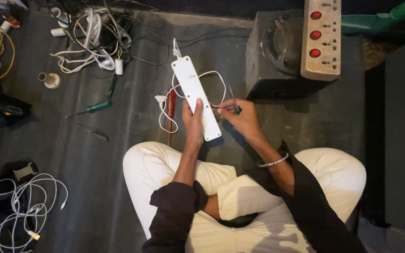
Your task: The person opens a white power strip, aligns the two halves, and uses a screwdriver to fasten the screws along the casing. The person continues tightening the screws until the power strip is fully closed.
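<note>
A long white power strip lies back-side up on the dark floor in front of my crossed legs. My left hand grips its near end, thumb on top. A thin white cord loops out from the strip toward my right hand, which pinches the cord's end together with a small green-handled tool. A red-handled screwdriver lies just left of the strip, beside a white plug.
A green screwdriver and a thin dark tool lie to the left. Tangled white cables fill the far left. A beige socket board with red switches rests on a dark box. More white cable lies at the lower left.
</note>
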